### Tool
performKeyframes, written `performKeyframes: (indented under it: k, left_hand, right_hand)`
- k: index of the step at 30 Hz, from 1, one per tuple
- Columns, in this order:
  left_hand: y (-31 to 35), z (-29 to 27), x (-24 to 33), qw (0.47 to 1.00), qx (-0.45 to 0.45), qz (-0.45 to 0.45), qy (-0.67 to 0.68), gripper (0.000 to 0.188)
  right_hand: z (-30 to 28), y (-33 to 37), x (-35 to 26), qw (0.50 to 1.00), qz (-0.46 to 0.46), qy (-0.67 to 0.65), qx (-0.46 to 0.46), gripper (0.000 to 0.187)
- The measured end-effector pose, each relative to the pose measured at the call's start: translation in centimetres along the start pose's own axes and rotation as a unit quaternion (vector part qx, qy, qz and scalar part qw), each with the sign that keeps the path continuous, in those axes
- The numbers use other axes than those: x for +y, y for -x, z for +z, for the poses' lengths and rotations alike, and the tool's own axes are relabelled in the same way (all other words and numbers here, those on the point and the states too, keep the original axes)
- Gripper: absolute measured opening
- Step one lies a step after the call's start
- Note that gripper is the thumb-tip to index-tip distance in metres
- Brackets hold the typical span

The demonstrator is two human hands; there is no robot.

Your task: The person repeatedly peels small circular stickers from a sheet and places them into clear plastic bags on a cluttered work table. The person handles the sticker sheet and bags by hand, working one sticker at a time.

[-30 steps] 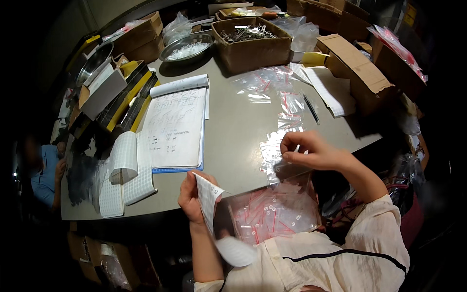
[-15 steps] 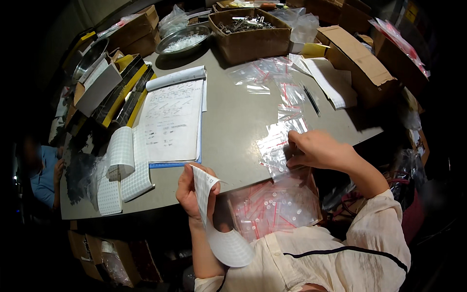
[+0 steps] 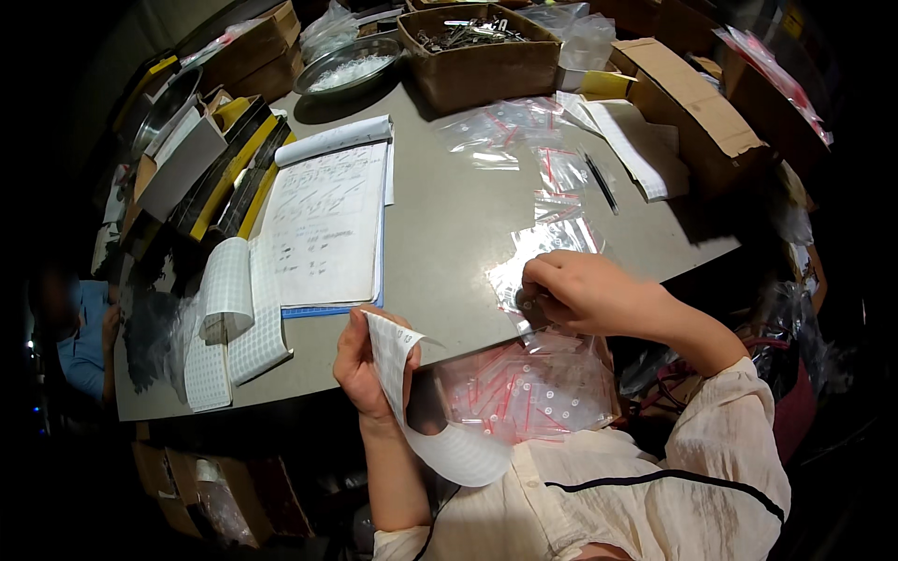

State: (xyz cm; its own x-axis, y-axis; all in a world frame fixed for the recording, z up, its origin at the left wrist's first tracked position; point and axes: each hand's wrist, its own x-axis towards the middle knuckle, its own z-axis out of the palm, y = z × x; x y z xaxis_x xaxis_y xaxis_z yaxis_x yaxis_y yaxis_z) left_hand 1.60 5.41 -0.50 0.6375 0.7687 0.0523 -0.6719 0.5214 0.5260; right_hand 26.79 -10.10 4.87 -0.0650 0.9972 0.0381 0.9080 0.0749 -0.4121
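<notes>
Paper strip (image 3: pixel 391 360), white with a printed grid, is hanging from the left hand (image 3: pixel 363 374) beside the table's near edge. Its upper end is showing above the fingers, and its lower length is curving loosely across the front of the cream shirt (image 3: pixel 524 524). The left hand is clamping the strip between thumb and fingers.

The right hand (image 3: pixel 582 292) is resting over clear flat bags (image 3: pixel 510 280) near the table edge, its thumb and fingers drawn together and pointing down. The hand is hiding its own fingertips, so whether they are pinching anything cannot be told.

Further red-lined bags (image 3: pixel 561 173) are lying up the table (image 3: pixel 449 252), two dark pens (image 3: pixel 601 183) are lying to their right, and a heap of similar bags (image 3: pixel 524 397) is sitting below the edge.

On handling, in judgement: such thin bags are likely to be slipping on a smooth top, so the right fingertips should be pressing straight down rather than dragging. The left grip should be staying light, since squeezing would be creasing the paper, and the loose curve should be hanging clear of the heap.
</notes>
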Motion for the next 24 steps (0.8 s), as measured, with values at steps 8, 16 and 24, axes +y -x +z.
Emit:
performKeyframes:
  k: [8, 16, 24]
  left_hand:
    - [0.0, -0.2, 0.0, 1.000, 0.002, 0.004, -0.030, 0.044]
    - [0.0, 0.6, -0.5, 0.989, 0.023, -0.004, -0.145, 0.036]
    - [0.4, 2.6, -1.8, 0.901, -0.047, -0.018, -0.430, 0.023]
  right_hand:
    - [-1.1, -1.2, 0.7, 0.991, 0.114, 0.067, -0.032, 0.036]
    - [-2.9, 1.1, 0.8, 0.998, 0.020, -0.065, -0.003, 0.046]
    - [-3.2, -1.3, -2.7, 0.984, -0.058, -0.108, 0.127, 0.020]
